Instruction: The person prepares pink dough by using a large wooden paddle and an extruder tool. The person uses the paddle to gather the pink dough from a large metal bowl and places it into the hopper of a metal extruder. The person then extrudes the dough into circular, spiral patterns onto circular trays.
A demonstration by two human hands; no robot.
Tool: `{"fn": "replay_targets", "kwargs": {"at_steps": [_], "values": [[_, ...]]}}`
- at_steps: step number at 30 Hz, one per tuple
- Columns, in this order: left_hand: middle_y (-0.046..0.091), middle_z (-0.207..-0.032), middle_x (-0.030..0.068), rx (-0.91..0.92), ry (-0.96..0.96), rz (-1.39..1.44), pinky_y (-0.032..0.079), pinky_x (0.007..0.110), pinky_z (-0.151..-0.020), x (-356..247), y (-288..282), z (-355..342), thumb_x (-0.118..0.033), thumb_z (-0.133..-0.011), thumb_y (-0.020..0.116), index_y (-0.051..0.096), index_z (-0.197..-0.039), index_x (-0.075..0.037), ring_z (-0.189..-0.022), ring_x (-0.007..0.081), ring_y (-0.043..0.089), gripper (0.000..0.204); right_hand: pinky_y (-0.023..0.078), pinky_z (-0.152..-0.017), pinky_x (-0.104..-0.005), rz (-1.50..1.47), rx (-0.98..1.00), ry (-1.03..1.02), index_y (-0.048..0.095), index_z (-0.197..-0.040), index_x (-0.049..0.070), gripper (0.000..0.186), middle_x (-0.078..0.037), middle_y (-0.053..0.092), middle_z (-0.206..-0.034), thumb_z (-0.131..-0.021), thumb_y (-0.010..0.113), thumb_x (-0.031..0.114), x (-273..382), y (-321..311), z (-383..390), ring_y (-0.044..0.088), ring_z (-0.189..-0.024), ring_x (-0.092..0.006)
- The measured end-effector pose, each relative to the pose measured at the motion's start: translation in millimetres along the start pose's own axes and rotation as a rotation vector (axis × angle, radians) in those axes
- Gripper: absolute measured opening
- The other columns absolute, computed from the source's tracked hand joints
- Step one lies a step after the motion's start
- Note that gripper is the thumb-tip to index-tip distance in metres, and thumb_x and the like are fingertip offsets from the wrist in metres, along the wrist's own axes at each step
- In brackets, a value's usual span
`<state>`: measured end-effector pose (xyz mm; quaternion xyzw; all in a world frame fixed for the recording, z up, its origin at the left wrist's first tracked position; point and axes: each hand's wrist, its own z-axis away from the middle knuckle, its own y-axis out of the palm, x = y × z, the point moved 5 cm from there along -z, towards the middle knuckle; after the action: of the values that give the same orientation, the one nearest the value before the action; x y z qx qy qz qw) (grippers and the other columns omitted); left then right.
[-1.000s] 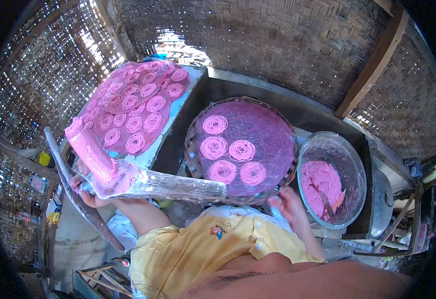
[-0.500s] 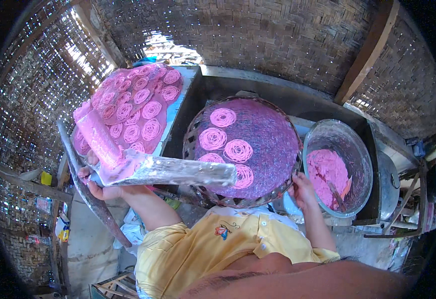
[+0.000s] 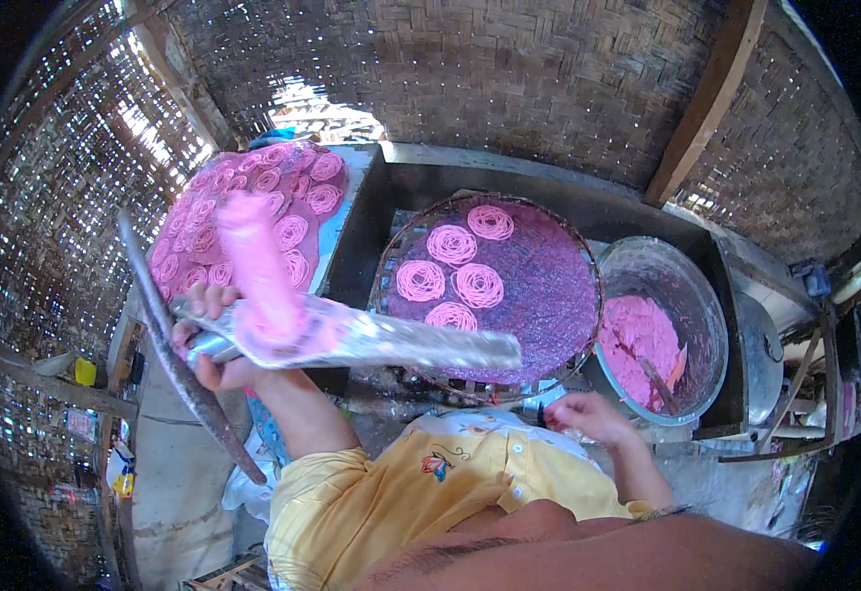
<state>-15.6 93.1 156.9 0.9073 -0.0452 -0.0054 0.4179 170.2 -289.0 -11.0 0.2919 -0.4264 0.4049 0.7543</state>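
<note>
Looking down from the head camera, the left hand [image 3: 216, 340] is sitting clamped around the end of a long silvery press tube [image 3: 371, 340] that's smeared with pink dough [image 3: 258, 266]. The tube is lying across the lower front of the view, its far end overlapping the near rim of the round woven tray [image 3: 549, 325], so it's hiding a bit of the tray edge and part of one spiral.

The right hand [image 3: 588, 416] is hanging low, just in front of the tray and beside the metal bowl [image 3: 687, 295]. Its fingers are curling loosely and I can't tell if they're pinching anything.

On the tray, five pink spirals [image 3: 450, 244] are sitting on its left half, close together, with the right half showing only purple mat. The bowl to the right is holding more pink dough with a small spatula [image 3: 662, 379] sticking in it.

Off to the left, a second tray [image 3: 253, 212] is packed with spirals, partly blocked by the dough lump on the tube. A dark curved strip [image 3: 189, 379] is running down past the left hand. Woven bamboo walls [image 3: 509, 79] are wrapping around everything.
</note>
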Motion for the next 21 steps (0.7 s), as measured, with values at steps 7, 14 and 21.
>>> {"fn": "replay_targets", "kwargs": {"at_steps": [7,14,21], "values": [[0.039,-0.085,0.0041,0.376,-0.571,0.384,0.043,0.036,-0.072,121.3,49.5,41.7,-0.008,-0.051,0.062,0.056,-0.077,-0.018,-0.073,0.0196,0.048,0.028,0.049,-0.064,-0.0298,-0.622,0.675,-0.219,0.031,-0.126,0.003,0.101,-0.020,0.057,-0.092,-0.061,0.031,0.080,131.4,117.8,0.4,0.059,-0.075,-0.0207],[0.030,-0.134,0.0132,0.441,-0.668,-0.640,0.022,0.040,-0.103,122.2,30.5,42.1,-0.023,-0.055,0.078,0.029,-0.129,-0.003,-0.127,0.0231,0.025,0.091,0.034,-0.028,-0.0216,-0.681,0.476,-0.548,0.033,-0.123,0.005,0.077,-0.026,0.054,-0.081,-0.075,0.041,0.064,143.2,59.0,19.5,0.043,-0.036,-0.0158],[0.056,-0.110,0.0096,0.802,-0.844,-1.035,0.032,0.035,-0.096,136.6,31.2,87.3,-0.028,-0.064,0.070,0.052,-0.114,-0.003,-0.109,0.0201,0.049,0.058,0.037,-0.032,-0.0181,-0.151,-0.182,-0.591,0.022,-0.132,0.009,0.095,-0.015,0.055,-0.086,-0.061,0.072,0.048,149.8,5.9,-0.6,0.050,-0.047,-0.0127]]}}
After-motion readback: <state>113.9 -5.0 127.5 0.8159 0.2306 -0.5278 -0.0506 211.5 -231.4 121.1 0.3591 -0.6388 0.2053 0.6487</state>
